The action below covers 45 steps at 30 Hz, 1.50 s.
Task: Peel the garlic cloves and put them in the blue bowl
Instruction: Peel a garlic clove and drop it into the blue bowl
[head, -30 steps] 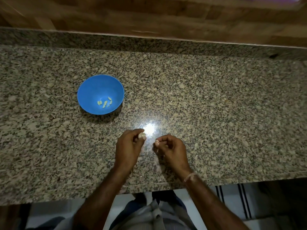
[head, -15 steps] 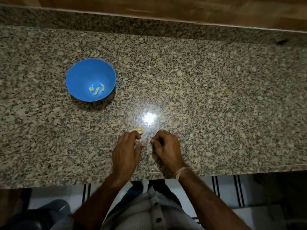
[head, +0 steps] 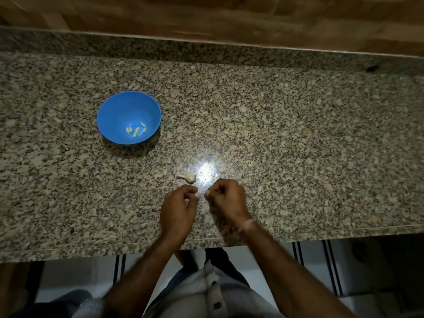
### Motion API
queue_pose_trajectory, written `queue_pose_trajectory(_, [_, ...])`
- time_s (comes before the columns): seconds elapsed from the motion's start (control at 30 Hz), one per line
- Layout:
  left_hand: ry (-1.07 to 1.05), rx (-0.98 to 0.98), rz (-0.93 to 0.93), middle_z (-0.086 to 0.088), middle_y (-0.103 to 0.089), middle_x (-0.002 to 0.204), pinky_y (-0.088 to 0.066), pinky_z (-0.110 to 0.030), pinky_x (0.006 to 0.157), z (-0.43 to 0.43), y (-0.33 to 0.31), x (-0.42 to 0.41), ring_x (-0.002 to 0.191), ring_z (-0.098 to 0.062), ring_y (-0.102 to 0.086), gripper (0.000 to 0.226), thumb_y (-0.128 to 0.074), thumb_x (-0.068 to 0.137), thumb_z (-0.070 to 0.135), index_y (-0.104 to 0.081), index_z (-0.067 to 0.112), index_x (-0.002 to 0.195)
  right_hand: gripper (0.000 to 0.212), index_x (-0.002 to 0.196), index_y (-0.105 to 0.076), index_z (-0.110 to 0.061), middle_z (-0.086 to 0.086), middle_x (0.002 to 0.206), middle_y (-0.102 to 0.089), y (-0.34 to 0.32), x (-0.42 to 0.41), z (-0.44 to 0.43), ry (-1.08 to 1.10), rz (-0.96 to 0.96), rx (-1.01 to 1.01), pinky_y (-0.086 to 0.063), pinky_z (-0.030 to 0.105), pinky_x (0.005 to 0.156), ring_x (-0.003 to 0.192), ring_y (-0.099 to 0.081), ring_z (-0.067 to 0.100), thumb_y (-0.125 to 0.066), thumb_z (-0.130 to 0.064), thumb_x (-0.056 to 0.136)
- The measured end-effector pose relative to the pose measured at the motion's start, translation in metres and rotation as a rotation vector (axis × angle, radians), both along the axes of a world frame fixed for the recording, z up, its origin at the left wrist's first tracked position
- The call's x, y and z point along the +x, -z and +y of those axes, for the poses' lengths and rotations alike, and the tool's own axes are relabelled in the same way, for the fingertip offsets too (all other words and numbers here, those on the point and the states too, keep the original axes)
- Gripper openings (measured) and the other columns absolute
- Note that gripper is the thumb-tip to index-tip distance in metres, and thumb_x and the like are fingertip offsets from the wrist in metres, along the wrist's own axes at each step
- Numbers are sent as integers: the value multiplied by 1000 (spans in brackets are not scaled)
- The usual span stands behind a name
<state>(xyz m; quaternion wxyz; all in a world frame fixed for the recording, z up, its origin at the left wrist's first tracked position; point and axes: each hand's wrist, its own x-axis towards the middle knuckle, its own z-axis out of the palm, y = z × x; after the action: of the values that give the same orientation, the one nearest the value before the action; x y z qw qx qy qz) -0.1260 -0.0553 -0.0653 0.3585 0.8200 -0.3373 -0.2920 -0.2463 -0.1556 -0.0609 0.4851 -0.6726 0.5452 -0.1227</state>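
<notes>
Both hands sit curled over the worktop point(head: 298, 138), fingertips almost meeting. I cannot tell whether the left hand point(head: 179, 207) or the right hand point(head: 227, 198) pinches anything. A garlic piece point(head: 188, 177) lies just at twelve o'clock of the left hand. The bowl point(head: 114, 111) stands at ten o'clock, with peeled cloves point(head: 136, 130) inside.

A thin pale band point(head: 247, 223) circles the wrist of the right hand point(head: 226, 198); light ribbed shirt point(head: 195, 292), dark buttons point(head: 213, 283).
</notes>
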Motion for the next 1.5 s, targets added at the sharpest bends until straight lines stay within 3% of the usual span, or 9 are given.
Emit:
queue_pose_trajectory(0.23, [-124, -146, 527, -11, -77, 81, -62, -41, 72, -2, -11, -3, 80, -33, -75, 13, -69, 99, 11, -77, 9, 89, 16, 107, -74, 9, 20, 82, -75, -14, -14, 15, 220, -469, 625, -63, 43, 76, 69, -70, 22, -74, 0, 93])
queue_pose_trajectory(0.37, [-13, -128, 396, 3, -75, 76, -54, -20, 64, 2, -19, -3, 70, -7, -70, 14, -70, 98, 10, -74, 14, 85, 18, 105, -73, 10, 17, 83, -75, -16, -21, 17, 205, -466, 627, -62, 32, 67, 68, -69, 18, -75, -4, 93])
queue_pose_trajectory(0.6, [127, -88, 301, 6, -66, 71, -44, -21, 59, 3, -31, -3, 65, -8, -60, 23, -61, 104, 17, -67, 22, 82, 18, 80, -75, -4, 5, 66, -73, -24, -21, 17, -20, -267, 202, -57, 34, 60, 58, -69, 18, -78, -15, 94])
queue_pose_trajectory(0.77, [117, 13, 584, -10, -52, 66, -34, -31, 56, 3, -28, 2, 58, -19, -44, 33, -52, 107, 12, -63, 21, 78, 14, 78, -71, -20, -7, 66, -68, -21, -24, 15, -278, -80, -271, -53, 35, 59, 61, -63, 12, -73, -23, 91])
queue_pose_trajectory(0.97, [177, -70, 201, -1, -64, 73, -44, -32, 60, 7, -29, -2, 68, -23, -59, 24, -58, 104, 14, -62, 18, 81, 17, 79, -71, -7, 6, 67, -71, -26, -23, 19, -53, -250, 195, -54, 32, 60, 62, -65, 22, -74, -10, 96])
queue_pose_trajectory(1.1, [6, 99, 744, -5, -49, 62, -25, -25, 47, 6, -32, 0, 47, -16, -36, 36, -50, 106, 9, -60, 20, 73, 20, 76, -65, -19, -11, 64, -57, -18, -25, 21, -302, -93, -353, -41, 26, 55, 57, -52, 8, -72, -17, 95])
queue_pose_trajectory(1.27, [-147, 161, 1101, 1, -45, 66, -21, -18, 40, 5, -33, -3, 48, -8, -37, 28, -44, 108, 7, -56, 17, 84, 18, 78, -64, -19, -15, 67, -52, -19, -25, 14, -376, -102, -472, -33, 16, 58, 61, -47, 4, -71, -16, 94])
queue_pose_trajectory(1.43, [174, -44, 218, 5, -47, 69, -31, -32, 56, 8, -30, -10, 59, -11, -41, 30, -42, 109, 26, -45, 18, 80, 24, 76, -65, -7, 3, 62, -64, -30, -21, 4, -101, -288, 333, -47, 27, 53, 59, -57, 15, -69, -13, 99])
queue_pose_trajectory(1.5, [209, -76, 128, 8, -48, 70, -33, -26, 55, 9, -29, -14, 61, -9, -41, 30, -42, 110, 25, -46, 16, 82, 20, 81, -65, -2, 5, 61, -61, -37, -17, 6, 30, -362, 584, -45, 22, 51, 58, -54, 17, -66, -8, 100])
